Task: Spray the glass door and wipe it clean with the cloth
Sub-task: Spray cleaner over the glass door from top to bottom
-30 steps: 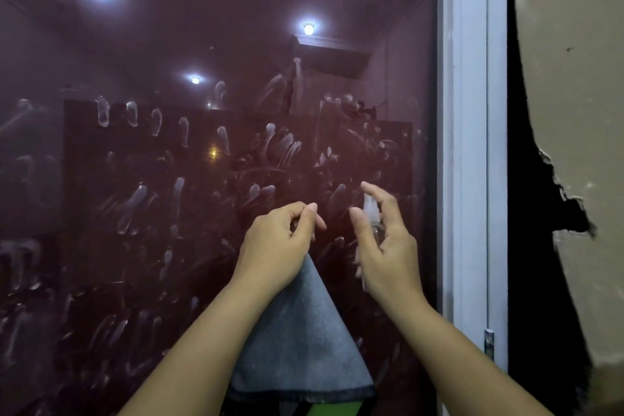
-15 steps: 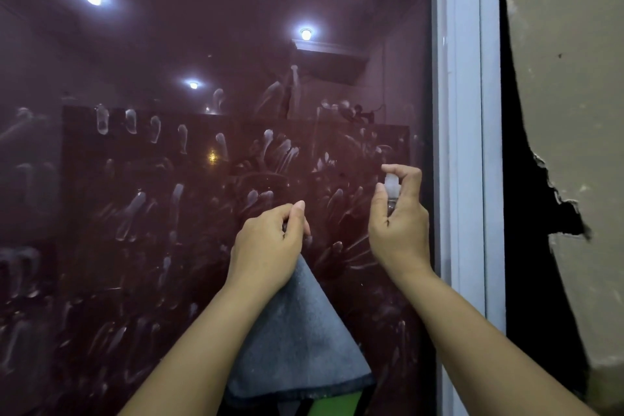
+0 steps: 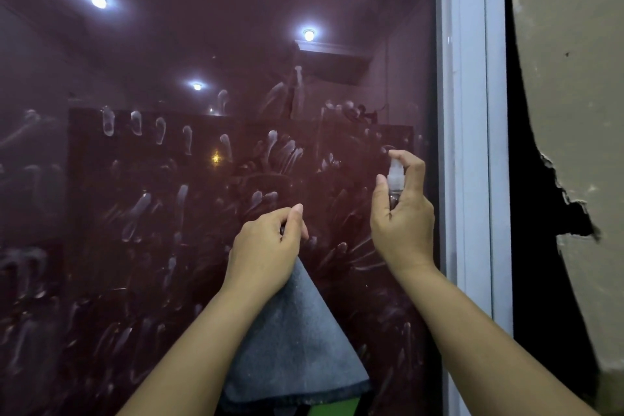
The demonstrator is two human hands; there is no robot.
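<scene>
Dark glass door (image 3: 169,213) fills the view, smeared all over with finger streaks, ceiling lights reflected in it; white frame (image 3: 472,145) on its right edge. Your right hand (image 3: 403,213) is closed around a small clear spray bottle (image 3: 394,184), index finger on its top, close to the glass. Your left hand (image 3: 266,246) pinches a grey cloth (image 3: 297,348) hanging below it.

Dark, glossy glass door pane (image 3: 169,213), smeared with whitish finger streaks. Soft, matt grey cloth (image 3: 297,348) with a fine nap. Small clear plastic spray bottle (image 3: 394,184). Smooth white painted door frame (image 3: 469,145). Rough, chipped beige plaster wall (image 3: 570,111).
</scene>
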